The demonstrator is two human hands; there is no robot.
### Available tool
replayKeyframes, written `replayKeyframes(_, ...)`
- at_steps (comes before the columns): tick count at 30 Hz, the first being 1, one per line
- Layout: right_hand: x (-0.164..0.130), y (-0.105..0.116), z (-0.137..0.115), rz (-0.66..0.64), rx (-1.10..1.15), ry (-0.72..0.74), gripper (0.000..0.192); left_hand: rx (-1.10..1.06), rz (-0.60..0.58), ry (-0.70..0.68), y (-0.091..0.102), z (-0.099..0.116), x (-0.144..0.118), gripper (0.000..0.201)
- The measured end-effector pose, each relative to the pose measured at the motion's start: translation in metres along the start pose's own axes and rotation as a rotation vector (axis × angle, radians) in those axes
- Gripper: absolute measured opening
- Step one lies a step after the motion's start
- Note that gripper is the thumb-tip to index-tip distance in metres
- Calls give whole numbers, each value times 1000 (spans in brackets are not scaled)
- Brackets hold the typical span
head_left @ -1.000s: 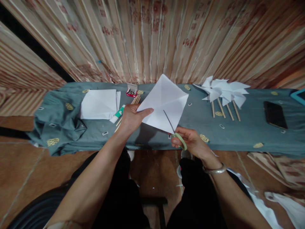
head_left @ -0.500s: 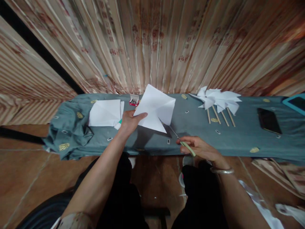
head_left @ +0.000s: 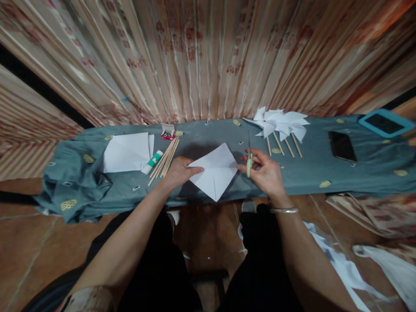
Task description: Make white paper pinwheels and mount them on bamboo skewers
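The left hand (head_left: 177,171) pins a creased white paper square (head_left: 214,171) on the grey-clothed bench (head_left: 312,173); the right hand (head_left: 264,171), closed around green-handled scissors (head_left: 249,157), touches its right corner. Cutting looks paused; another snip needs the blades realigned on a crease.

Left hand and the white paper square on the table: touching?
Touching. The head view shows the left hand with its fingers lying on the left corner of the paper square.
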State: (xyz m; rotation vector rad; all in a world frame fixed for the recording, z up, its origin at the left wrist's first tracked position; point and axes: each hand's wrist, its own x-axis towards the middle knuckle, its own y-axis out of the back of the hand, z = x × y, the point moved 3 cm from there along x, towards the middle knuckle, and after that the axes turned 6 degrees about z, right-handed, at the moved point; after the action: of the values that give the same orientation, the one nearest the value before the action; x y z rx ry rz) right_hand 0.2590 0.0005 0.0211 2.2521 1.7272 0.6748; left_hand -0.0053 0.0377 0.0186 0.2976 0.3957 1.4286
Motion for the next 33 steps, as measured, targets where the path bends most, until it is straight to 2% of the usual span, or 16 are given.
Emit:
replayKeyframes(4,-2,-6,-2,-57,-114,48,46,127,-55,-78,-6,3,-1,20)
replayKeyframes(8,-3,-10,2,-51,-145,61,43,137,-35,-64,-3,1,-1,20)
replayKeyframes(11,-2,-13,8,-28,-54,31,44,-34,114,-59,1,-1,3,31)
replayKeyframes(13,0,-15,11,17,36,-9,44,-222,221,-71,1,-2,6,58)
replayKeyframes(15,2,-17,13,76,126,-45,43,-420,269,-29,-5,-3,5,81)
replayKeyframes(17,4,-20,13,132,203,-71,41,-568,283,76,-14,-4,0,90)
replayKeyframes(20,6,-24,9,198,286,-104,41,-741,224,172,-30,1,-13,82)
replayKeyframes(23,8,-28,2,218,338,-138,41,-836,102,188,-45,10,-24,65)
replayKeyframes(25,8,-33,-3,218,383,-152,42,-857,87,200,-52,15,-28,52)
replayKeyframes(29,6,-44,-11,200,492,-177,46,-857,133,239,-59,19,-25,43)
replayKeyframes(33,4,-51,-14,157,599,-225,48,-883,280,192,-56,16,-18,46)
